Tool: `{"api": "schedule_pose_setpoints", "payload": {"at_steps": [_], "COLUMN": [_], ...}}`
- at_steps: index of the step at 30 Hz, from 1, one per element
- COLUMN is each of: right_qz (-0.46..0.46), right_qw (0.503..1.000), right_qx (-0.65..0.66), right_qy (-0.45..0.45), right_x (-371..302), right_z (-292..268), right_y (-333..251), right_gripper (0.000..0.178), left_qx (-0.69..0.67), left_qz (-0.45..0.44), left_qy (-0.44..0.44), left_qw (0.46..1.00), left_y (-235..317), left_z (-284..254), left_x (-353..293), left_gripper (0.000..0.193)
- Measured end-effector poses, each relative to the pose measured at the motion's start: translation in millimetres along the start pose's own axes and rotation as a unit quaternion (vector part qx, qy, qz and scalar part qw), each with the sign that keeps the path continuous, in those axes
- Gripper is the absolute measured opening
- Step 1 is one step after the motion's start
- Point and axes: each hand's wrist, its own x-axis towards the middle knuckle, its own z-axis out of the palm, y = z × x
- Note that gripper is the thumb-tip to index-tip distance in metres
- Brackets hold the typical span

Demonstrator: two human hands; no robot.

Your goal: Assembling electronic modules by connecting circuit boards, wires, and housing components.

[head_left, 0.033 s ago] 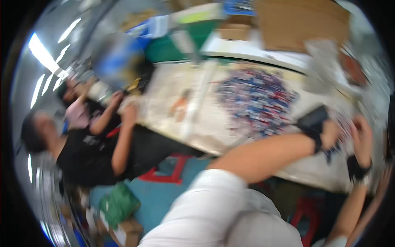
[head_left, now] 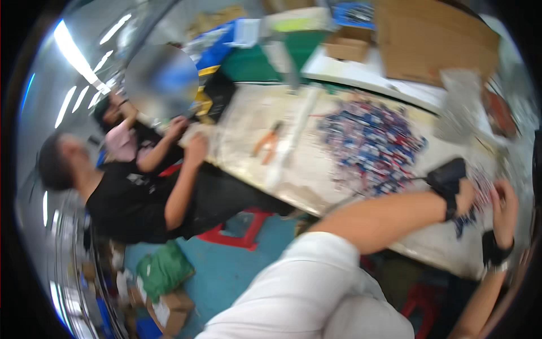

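Observation:
At the right end of the table, my left hand is low beside a small scatter of red, white and blue pieces. Its fingers are turned away and blurred, so I cannot see what they hold. A black strap circles that wrist, with a black box-shaped device on it. Facing it across a small gap is my right hand, its thumb and fingers bent but apart, with no object visible in them. It wears a black wristband. A large heap of small blue, red and white pieces lies to the left.
Orange-handled pliers lie left of the heap. Cardboard, a small open box and a clear plastic bag occupy the back. A co-worker in black sits at the left. A red stool stands below the table.
My view has swung, so the whole scene sits further right, with the hands slightly lower. My hands stay at the same end of the table. The picture is less blurred now.

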Motion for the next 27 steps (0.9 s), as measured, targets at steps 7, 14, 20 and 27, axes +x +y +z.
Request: {"api": "schedule_pose_setpoints", "payload": {"at_steps": [7,14,20,27], "right_qz": [-0.052,0.069,-0.018,0.109], "right_qw": [0.998,0.992,0.985,0.931], "right_qx": [-0.007,0.108,0.146,0.332], "right_qy": [-0.035,-0.021,-0.091,-0.108], "right_x": [5.5,-32.3,-68.1,-55.3], "right_z": [4.0,-25.4,-34.0,38.5], "right_y": [6.5,-18.5,-134.1,-148.5], "right_gripper": [0.003,0.007,0.011,0.007], "left_qx": [-0.036,-0.414,-0.667,-0.711], "left_qz": [-0.053,-0.023,-0.106,-0.288], "left_qy": [-0.098,0.223,0.159,0.178], "left_qw": [0.993,0.882,0.72,0.617], "left_y": [-28.4,3.5,31.2,20.1], "left_z": [-31.2,-140.0,-197.0,-150.2], "left_x": [-6.1,-64.4,-168.8,-201.9], "left_gripper": [0.018,0.008,0.013,0.021]}}
